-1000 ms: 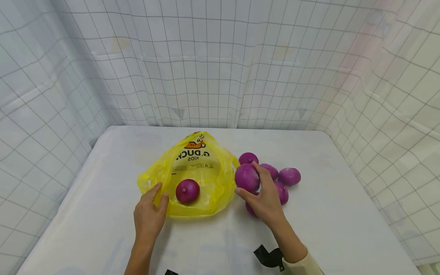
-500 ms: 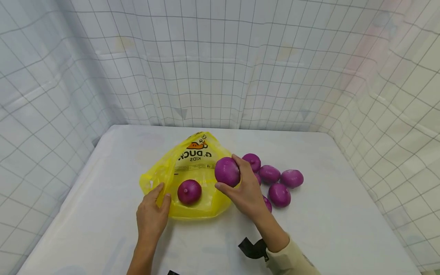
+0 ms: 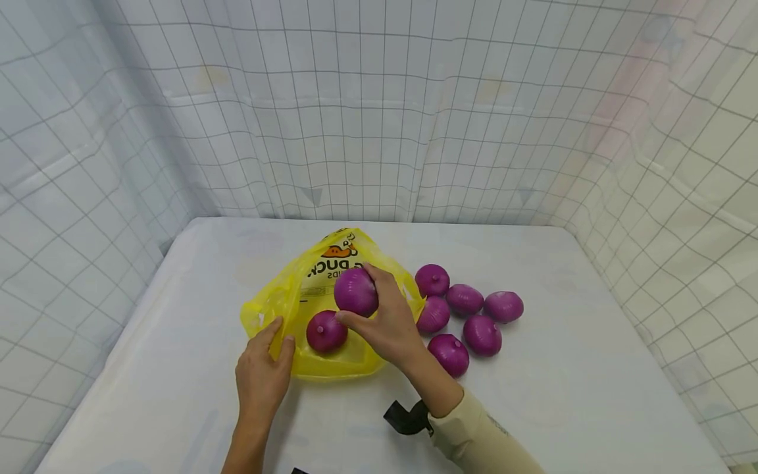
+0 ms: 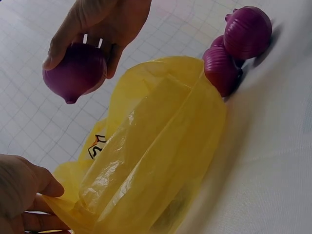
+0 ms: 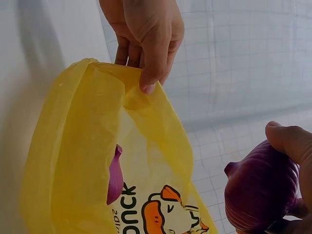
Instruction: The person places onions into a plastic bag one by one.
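Note:
A yellow plastic bag (image 3: 337, 370) with a duck print lies spread with its mouth toward me. My left hand (image 3: 260, 378) pinches the left edge of its mouth, thumb on one side and fingers on the other, as the right wrist view shows. One red onion (image 3: 326, 332) sits inside the bag. Over the mouth, my right hand (image 3: 387, 322) grips a second red onion (image 3: 355, 292) between thumb and fingers. In the left wrist view this onion (image 4: 75, 73) hangs in the air, apart from the bag.
Several loose red onions (image 3: 464, 300) lie in a cluster just right of the bag, the nearest by its right edge. A white cloth (image 3: 568, 368) covers the table. White grid-patterned curtains (image 3: 367, 118) enclose the back and sides.
My right hand has carried its onion leftward from above the loose cluster to over the bag's mouth. My left hand keeps its hold on the bag's edge.

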The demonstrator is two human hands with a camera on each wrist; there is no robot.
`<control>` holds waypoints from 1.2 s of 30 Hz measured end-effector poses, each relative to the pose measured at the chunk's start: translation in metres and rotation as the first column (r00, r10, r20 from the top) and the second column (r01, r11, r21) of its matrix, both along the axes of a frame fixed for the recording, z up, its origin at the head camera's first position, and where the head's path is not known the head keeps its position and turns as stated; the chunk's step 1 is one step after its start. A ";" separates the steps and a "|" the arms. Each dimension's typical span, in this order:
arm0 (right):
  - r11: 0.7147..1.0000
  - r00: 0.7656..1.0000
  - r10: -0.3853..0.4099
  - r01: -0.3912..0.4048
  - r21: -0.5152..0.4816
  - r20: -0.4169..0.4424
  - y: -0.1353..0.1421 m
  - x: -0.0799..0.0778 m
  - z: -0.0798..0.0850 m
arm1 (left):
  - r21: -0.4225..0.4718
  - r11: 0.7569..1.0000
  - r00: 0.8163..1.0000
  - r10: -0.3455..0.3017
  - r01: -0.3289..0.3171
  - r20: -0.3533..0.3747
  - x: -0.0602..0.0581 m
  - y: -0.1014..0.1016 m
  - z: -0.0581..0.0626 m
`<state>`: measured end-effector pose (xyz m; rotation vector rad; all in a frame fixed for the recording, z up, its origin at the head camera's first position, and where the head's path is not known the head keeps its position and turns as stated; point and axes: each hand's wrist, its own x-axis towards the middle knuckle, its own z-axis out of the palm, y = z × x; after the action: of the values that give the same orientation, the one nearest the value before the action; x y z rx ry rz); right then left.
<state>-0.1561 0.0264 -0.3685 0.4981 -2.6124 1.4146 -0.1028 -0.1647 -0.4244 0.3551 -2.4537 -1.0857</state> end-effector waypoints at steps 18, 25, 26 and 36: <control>0.998 0.973 -0.041 0.031 0.047 0.225 -0.047 -0.037 -0.015 | -0.020 1.000 0.999 0.009 -0.010 -0.041 0.001 -0.001 -0.002; 0.997 0.960 -0.067 0.052 0.063 0.271 -0.055 -0.045 -0.025 | 0.008 1.000 1.000 0.013 -0.013 0.017 0.002 -0.001 0.000; 0.997 0.959 -0.066 0.051 0.062 0.277 -0.056 -0.045 -0.026 | 0.010 1.000 1.000 0.013 -0.013 0.018 0.002 -0.001 0.000; 0.994 0.946 -0.084 0.058 0.093 0.313 -0.065 -0.049 -0.035 | 0.004 1.000 1.000 0.021 -0.021 -0.010 0.004 -0.001 0.001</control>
<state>-0.2046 -0.0382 -0.4032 0.1939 -2.9130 1.4765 -0.0988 -0.1659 -0.4236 0.3756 -2.4337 -1.0815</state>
